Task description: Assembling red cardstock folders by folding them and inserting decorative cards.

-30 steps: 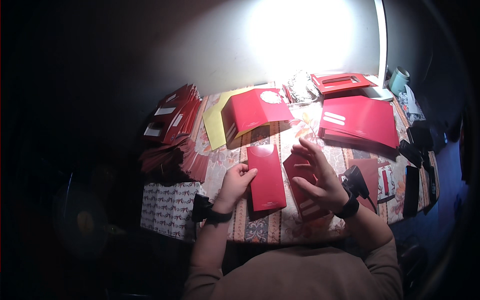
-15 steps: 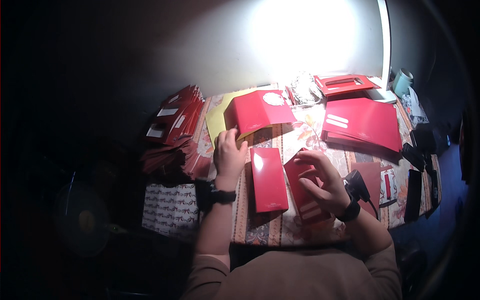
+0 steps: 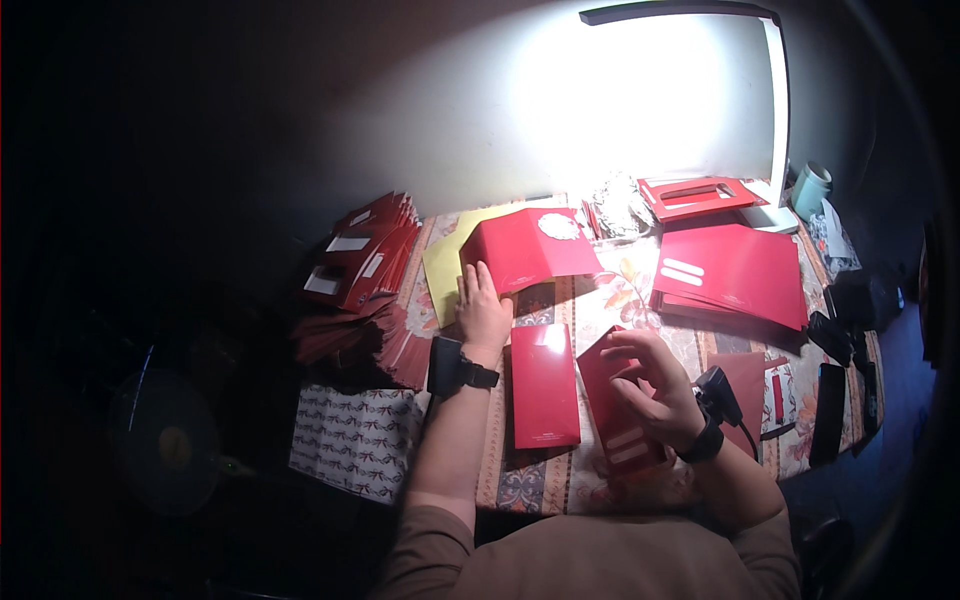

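1. In the head view there are two bare hands, each with one black band on its wrist.
2. The left hand [image 3: 483, 310] has its fingers stretched and its thumb apart from them. The fingertips overlap the near left edge of one half-unfolded red card [image 3: 535, 250]; whether they press on it, I cannot tell.
3. The right hand [image 3: 655, 390] is curled, thumb and fingers apart with a gap between, above one red folder [image 3: 610, 400] bearing two pale strips. I cannot tell whether it touches.
4. One closed red card [image 3: 545, 395] lies flat between the hands, just beside the folder.
5. Under the half-unfolded card is one yellow sheet [image 3: 440, 275].
6. Two stacks of red cards stand farther out: one at the right [image 3: 730, 275], one at the left with cut-out windows [image 3: 350, 262]; the cards in each are too overlapped to count.
7. Behind the right stack are one red window card [image 3: 695, 200], one lamp [image 3: 779, 120] and one pale green cup [image 3: 812, 190].
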Available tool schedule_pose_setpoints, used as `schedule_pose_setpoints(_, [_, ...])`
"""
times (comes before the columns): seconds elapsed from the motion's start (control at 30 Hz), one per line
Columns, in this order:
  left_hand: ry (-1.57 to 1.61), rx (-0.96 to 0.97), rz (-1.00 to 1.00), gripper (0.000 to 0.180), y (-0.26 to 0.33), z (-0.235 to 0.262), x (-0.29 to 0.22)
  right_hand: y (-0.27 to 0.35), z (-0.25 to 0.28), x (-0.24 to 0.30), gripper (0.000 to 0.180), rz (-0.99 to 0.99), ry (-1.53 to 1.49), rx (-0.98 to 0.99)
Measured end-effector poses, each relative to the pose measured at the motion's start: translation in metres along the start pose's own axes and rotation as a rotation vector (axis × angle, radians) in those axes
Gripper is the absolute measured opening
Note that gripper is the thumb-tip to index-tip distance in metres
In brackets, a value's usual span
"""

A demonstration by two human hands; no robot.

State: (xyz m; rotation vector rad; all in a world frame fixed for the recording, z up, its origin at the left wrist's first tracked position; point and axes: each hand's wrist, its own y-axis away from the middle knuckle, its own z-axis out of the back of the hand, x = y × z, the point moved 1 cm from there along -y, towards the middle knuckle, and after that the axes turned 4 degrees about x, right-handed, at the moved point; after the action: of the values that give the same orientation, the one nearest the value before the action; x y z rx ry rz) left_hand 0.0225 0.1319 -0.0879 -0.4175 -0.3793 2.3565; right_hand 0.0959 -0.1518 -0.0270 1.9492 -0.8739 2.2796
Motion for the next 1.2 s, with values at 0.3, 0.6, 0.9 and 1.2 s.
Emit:
schedule_pose_setpoints(0.3, [0.061,-0.099,-0.093,0.056,0.003,-0.005,0.008,-0.001,-0.001,-0.004,0.045,-0.002,0.009,0.003])
schedule_pose_setpoints(0.6, [0.036,-0.085,-0.126,0.062,0.014,0.0,0.012,0.002,-0.002,-0.007,0.045,-0.041,-0.021,0.002])
schedule_pose_setpoints(0.9, [0.1,-0.013,0.007,0.055,0.02,0.048,-0.004,-0.002,-0.001,-0.009,0.045,-0.088,-0.064,-0.01])
schedule_pose_setpoints(1.2, [-0.007,0.137,-0.03,0.073,0.024,0.04,-0.01,0.0,-0.002,-0.009,0.046,-0.075,-0.108,0.038])
